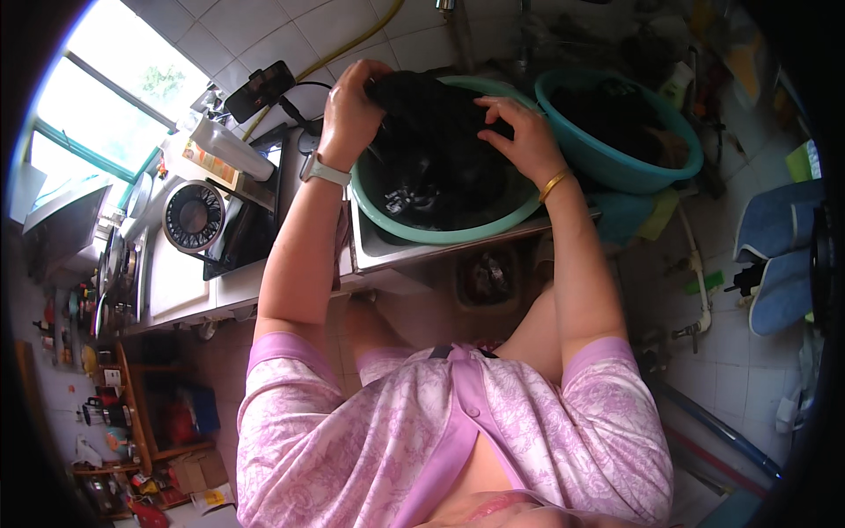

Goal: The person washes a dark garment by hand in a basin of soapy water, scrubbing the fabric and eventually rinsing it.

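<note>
A light green basin (431, 236) sits in the metal sink in front of me, holding dark water and a soaked black cloth garment (431, 114). At the basin's far left rim, my left hand (352, 97) is closed on a bunched end of the garment, lifted above the water. My right hand (526, 139) hovers over the basin's right side beside the cloth. Its thumb and bent fingers are apart, with nothing visible between them. The garment's lower part lies in the water, its shape unclear.
A second teal basin (647, 180) with dark cloth stands at the right. On the left counter are a phone (260, 91) on a holder, a gas burner (194, 216) and a white bottle (233, 150). A yellow hose (356, 48) runs along the tiled wall. Blue slippers (779, 255) hang far right.
</note>
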A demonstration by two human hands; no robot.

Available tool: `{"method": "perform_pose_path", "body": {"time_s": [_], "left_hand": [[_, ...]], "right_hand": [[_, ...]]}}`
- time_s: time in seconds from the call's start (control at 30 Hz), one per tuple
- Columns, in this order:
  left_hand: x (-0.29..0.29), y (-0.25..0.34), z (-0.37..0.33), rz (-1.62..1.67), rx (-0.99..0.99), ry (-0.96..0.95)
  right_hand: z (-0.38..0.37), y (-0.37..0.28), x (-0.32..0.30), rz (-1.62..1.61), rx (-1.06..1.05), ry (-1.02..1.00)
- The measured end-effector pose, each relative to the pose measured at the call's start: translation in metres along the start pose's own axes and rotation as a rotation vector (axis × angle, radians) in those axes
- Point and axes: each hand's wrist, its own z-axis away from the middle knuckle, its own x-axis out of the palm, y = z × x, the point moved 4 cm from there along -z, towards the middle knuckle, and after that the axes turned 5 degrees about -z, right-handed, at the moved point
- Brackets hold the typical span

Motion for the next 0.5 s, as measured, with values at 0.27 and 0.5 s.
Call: {"method": "perform_pose_path", "body": {"time_s": [0.27,0.5], "left_hand": [[0.071,-0.044,0.055,-0.032,-0.055,-0.166],[0.113,-0.049,0.069,-0.224,0.181,-0.434]], "right_hand": [[0.028,0.047,0.023,0.363,0.635,-0.567],[0.021,0.065,0.042,0.272,0.339,-0.144]]}}
